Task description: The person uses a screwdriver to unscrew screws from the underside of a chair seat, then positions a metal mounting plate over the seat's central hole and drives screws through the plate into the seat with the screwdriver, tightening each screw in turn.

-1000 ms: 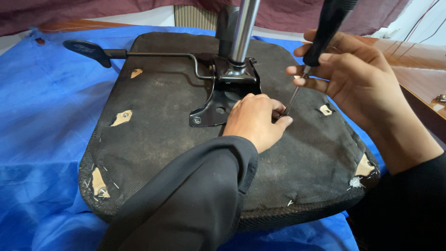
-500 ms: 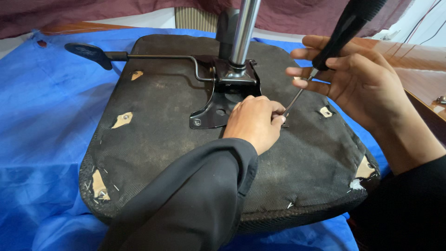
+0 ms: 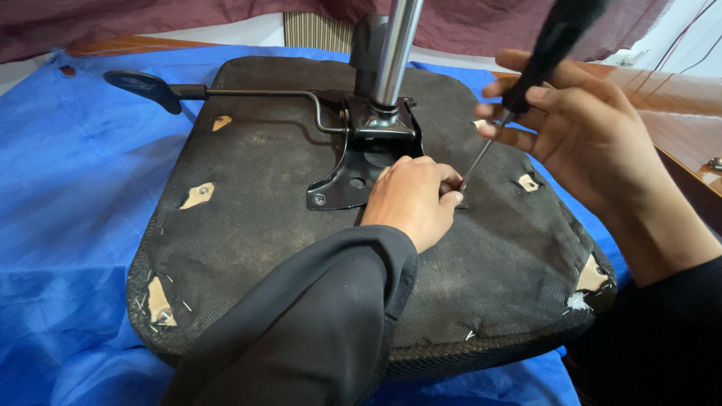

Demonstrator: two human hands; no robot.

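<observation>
Little changes since a moment ago: the right hand (image 3: 594, 135) has tilted the screwdriver (image 3: 526, 83) a touch, its black handle now leaning further up and to the right. Head view: that hand grips the handle, tip down beside the black bracket (image 3: 353, 169). Left hand (image 3: 414, 199) is curled on the upturned seat (image 3: 248, 225), fingers pinched right at the tip; what they pinch is hidden. Chrome post (image 3: 395, 53) rises from the bracket, lever (image 3: 150, 86) reaches left. Blue tarp (image 3: 68, 195) lies underneath.
</observation>
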